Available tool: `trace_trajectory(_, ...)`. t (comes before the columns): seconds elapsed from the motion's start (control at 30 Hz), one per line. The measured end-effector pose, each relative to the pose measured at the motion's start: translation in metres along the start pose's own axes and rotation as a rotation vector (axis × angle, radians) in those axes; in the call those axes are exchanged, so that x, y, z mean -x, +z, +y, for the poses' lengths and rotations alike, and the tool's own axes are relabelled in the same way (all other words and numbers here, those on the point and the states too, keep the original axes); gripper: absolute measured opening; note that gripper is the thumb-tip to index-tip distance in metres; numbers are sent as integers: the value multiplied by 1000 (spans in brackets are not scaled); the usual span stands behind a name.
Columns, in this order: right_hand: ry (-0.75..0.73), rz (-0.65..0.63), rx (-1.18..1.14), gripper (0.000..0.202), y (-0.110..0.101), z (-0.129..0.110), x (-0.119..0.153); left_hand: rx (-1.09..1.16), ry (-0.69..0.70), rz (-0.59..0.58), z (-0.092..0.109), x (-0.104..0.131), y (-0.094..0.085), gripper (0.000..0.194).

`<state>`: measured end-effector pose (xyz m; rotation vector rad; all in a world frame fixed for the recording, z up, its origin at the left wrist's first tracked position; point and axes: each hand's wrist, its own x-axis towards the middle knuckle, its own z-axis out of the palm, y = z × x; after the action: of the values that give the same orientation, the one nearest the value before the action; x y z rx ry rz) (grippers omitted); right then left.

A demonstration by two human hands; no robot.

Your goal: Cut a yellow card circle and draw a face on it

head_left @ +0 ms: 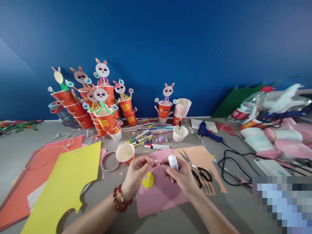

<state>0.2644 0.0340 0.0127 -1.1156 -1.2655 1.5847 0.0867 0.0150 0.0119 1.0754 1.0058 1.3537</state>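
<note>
My left hand [136, 174], with a red bead bracelet at its wrist, is closed in a pinch on a small pink paper piece [156, 162]. Close beside it, my right hand [181, 177] is shut on a white glue stick [173, 161]; its thumb and forefinger meet near the pink piece, and I cannot tell whether they touch it. Under both hands lies a pink paper sheet [156, 203]. A yellow paper disc [148, 180] with a small pink bit on it rests there. Just right of my right hand are black-handled scissors [204, 174] on orange paper [203, 154].
Yellow paper [65, 172] with cut-outs overlaps orange-red sheets at left. Red cups [104, 122] with rabbit-faced figures stand along the blue wall. Markers [157, 146], a white cup [180, 133] and a tape roll [108, 161] lie nearby. At right are a glue gun [207, 131] and cables.
</note>
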Motion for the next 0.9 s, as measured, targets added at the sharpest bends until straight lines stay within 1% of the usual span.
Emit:
trace_trajectory(0.1, 41, -18, -84, 30, 2, 1, 1, 101, -166, -10, -3, 0, 1, 27)
trace_trajectory(0.17, 76, -47, -156, 29, 4, 1, 2, 109, -190, -26, -5, 0, 0, 27)
trace_trajectory(0.2, 95, -64, -194, 29, 4, 1, 2, 93, -168, -33, -6, 0, 0, 26)
trace_trajectory(0.23, 115, -79, -230, 30, 4, 1, 2, 60, -125, -38, -7, 0, 0, 25)
trace_trajectory(0.3, 154, -102, -297, 31, 5, -1, 2, -56, 20, -40, -7, 0, -1, 21)
trace_trajectory(0.43, 216, -118, -378, 33, 5, -3, 2, -383, 436, -52, 1, 1, -3, 11)
trace_trajectory(0.5, 248, -119, -395, 35, 4, -4, 2, -521, 635, -79, 6, 1, -3, 14)
trace_trajectory(0.57, 285, -118, -407, 37, 4, -6, 2, -619, 782, -112, 10, 1, -4, 21)
trace_trajectory(0.63, 323, -123, -417, 39, 3, -7, 2, -688, 878, -143, 12, 2, -5, 25)
trace_trajectory(0.73, 348, -161, -420, 39, 1, -9, 1, -773, 982, -193, 11, 2, -9, 24)
trace_trajectory(0.83, 334, -199, -395, 36, -1, -10, 1, -837, 1055, -226, 9, 2, -14, 24)
trace_trajectory(0.9, 335, -218, -376, 35, -3, -10, 1, -871, 1080, -238, 9, 3, -16, 26)
